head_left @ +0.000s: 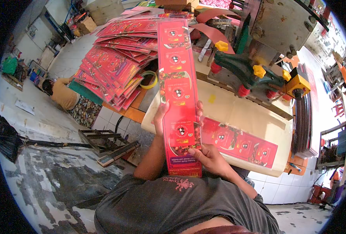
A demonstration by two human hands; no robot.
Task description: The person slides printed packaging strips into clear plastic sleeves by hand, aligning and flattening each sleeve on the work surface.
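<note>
A long red printed sheet [180, 113] with several repeated label designs stands upright in front of my chest. My left hand [161, 119] is closed around its middle from behind, thumb at the left edge and fingertips showing at the right edge. Lower down, my right hand [214, 159] pinches the sheet's right side, its thumb on the printed face. Another red printed sheet [239, 142] lies on the cream-coloured board [258, 113] to the right, partly hidden behind the held one. Beyond my left hand is a large pile of similar red sheets [114, 66].
A machine with a dark green bracket [239, 72] and yellow star knobs [259, 71] stands over the board. A yellow tape roll [149, 79] rests beside the pile. Dark stacked sheets [305, 113] stand at right. Another person [65, 93] is low down at far left.
</note>
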